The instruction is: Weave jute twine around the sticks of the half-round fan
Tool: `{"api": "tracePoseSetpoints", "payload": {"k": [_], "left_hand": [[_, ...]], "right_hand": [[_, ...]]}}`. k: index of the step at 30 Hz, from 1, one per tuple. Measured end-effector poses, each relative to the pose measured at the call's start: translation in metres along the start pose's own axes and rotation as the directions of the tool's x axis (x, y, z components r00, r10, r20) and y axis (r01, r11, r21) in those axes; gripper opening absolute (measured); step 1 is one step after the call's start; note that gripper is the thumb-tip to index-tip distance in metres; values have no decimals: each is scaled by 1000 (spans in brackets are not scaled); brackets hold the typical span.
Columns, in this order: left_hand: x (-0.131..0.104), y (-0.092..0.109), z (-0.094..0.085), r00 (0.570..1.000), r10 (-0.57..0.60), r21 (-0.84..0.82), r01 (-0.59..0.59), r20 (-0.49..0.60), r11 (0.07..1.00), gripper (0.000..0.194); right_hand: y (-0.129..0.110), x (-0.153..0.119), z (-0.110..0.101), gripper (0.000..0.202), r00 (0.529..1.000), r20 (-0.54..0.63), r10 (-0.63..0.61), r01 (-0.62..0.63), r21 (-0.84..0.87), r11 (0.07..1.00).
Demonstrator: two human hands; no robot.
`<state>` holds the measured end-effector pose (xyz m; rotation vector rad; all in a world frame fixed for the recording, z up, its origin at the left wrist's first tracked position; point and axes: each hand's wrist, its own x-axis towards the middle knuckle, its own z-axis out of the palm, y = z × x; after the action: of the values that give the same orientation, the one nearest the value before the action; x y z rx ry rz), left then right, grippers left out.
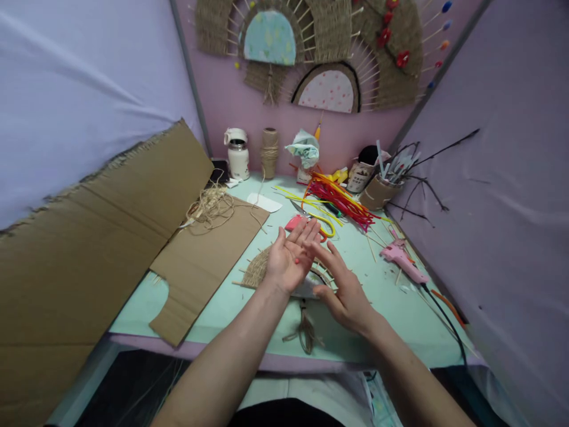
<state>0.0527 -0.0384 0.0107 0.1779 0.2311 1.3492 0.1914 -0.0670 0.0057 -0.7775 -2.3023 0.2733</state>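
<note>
My left hand (pixel 291 258) is turned palm up with its fingers stretched out. A small red ball (pixel 297 261) rests on its palm. Close by on the right, my right hand (pixel 344 290) has its fingers apart, its fingertips at the left hand's fingers; whether they touch I cannot tell. Nothing shows in its grasp. Beneath both hands lies a woven half-round piece (pixel 255 270) with sticks round its edge, partly hidden. A twine tassel (pixel 306 332) hangs from it toward the table's front. Behind the left fingertips are yellow-handled scissors (pixel 326 224) and a pink-red piece (pixel 293 222).
Cardboard sheets (pixel 213 249) with tangled twine (pixel 211 207) are at left. A pink glue gun (pixel 404 261) with its cord lies at right. Colourful pipe cleaners (pixel 340 198), a twine spool (pixel 269 153), a white bottle (pixel 239 159) and a pot of sticks (pixel 380 193) stand or lie farther back.
</note>
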Motion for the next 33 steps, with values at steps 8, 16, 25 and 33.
{"api": "tracePoseSetpoints", "payload": {"k": [8, 16, 25, 33], "left_hand": [[-2, -3, 0, 999, 24, 121, -21, -25, 992, 54], [-6, -2, 3, 998, -19, 376, 43, -67, 926, 71], [-5, 0, -1, 998, -38, 287, 51, -51, 956, 74], [-6, 0, 0, 999, -14, 373, 31, -50, 927, 73]], "right_hand": [[1, 1, 2, 77, 993, 111, -27, 41, -131, 990], [-6, 1, 2, 83, 975, 216, -56, 112, -257, 960], [-9, 0, 0, 89, 971, 225, -78, 138, -263, 955], [-7, -2, 0, 93, 979, 201, -40, 101, -303, 948]]}}
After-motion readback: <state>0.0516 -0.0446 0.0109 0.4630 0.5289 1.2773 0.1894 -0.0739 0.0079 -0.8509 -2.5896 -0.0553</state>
